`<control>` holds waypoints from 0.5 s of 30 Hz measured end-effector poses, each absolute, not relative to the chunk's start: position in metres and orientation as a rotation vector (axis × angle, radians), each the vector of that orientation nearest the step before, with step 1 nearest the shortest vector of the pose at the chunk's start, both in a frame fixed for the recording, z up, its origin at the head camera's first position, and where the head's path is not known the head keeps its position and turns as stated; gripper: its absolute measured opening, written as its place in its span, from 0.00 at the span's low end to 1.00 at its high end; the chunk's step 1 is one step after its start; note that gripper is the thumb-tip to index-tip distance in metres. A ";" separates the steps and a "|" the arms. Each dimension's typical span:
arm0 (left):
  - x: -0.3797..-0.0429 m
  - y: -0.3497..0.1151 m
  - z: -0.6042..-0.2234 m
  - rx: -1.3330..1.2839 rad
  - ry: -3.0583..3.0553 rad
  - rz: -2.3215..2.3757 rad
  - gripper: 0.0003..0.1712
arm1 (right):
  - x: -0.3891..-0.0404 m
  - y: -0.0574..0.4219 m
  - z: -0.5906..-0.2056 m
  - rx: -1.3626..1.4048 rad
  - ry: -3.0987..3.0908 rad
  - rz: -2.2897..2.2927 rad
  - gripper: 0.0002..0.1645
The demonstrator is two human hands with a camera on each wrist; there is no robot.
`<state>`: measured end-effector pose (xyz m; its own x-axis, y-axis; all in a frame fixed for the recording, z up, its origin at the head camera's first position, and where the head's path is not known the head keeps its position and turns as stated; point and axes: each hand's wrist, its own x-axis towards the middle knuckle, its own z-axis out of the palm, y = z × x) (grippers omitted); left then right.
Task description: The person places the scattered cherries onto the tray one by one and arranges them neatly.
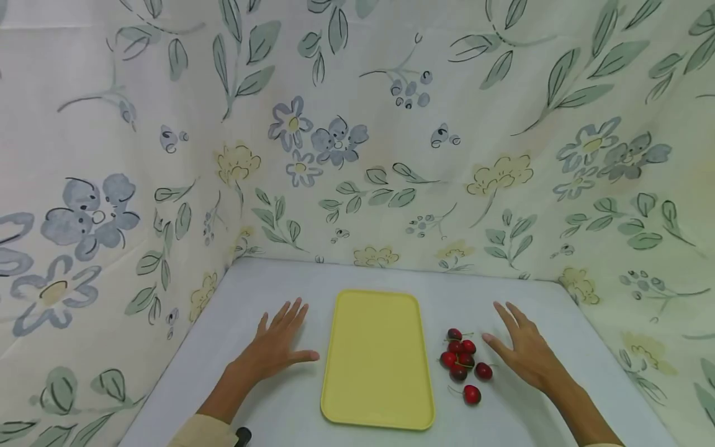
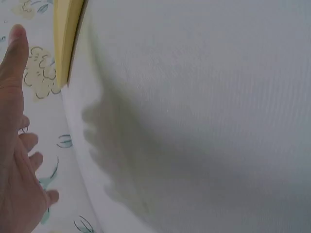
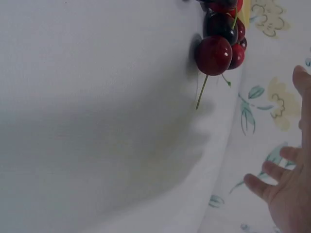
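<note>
A yellow rectangular tray (image 1: pixel 377 360) with a low rim lies on the white table in the head view. To its right sits a cluster of dark red cherries (image 1: pixel 458 360) with green stems; one cherry (image 1: pixel 472 395) lies nearer the front edge. My left hand (image 1: pixel 279 344) hovers left of the tray, fingers spread, thumb toward the tray, holding nothing. My right hand (image 1: pixel 525 351) hovers right of the cherries, fingers spread, also holding nothing. In the right wrist view, a cherry (image 3: pixel 213 55) and its stem show apart from the right hand (image 3: pixel 289 184).
The white table (image 1: pixel 290 403) is bounded at the back and sides by a cloth (image 1: pixel 391 93) printed with flowers and leaves. A small black object (image 1: pixel 242 436) shows by the left sleeve (image 1: pixel 205 431). Hand shadows fall on the tabletop.
</note>
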<state>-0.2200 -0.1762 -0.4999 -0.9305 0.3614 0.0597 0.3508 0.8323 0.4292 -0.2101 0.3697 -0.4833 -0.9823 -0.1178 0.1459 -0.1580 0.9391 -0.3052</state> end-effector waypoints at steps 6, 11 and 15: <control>-0.217 -0.166 -0.502 0.687 2.864 0.744 0.69 | -0.206 0.365 -0.485 0.177 -3.010 0.565 0.52; -0.212 -0.156 -0.504 0.801 2.777 0.779 0.69 | -0.202 0.365 -0.489 0.177 -3.035 0.597 0.52; -0.209 -0.151 -0.508 0.827 2.749 0.758 0.68 | -0.199 0.365 -0.492 0.177 -3.056 0.588 0.51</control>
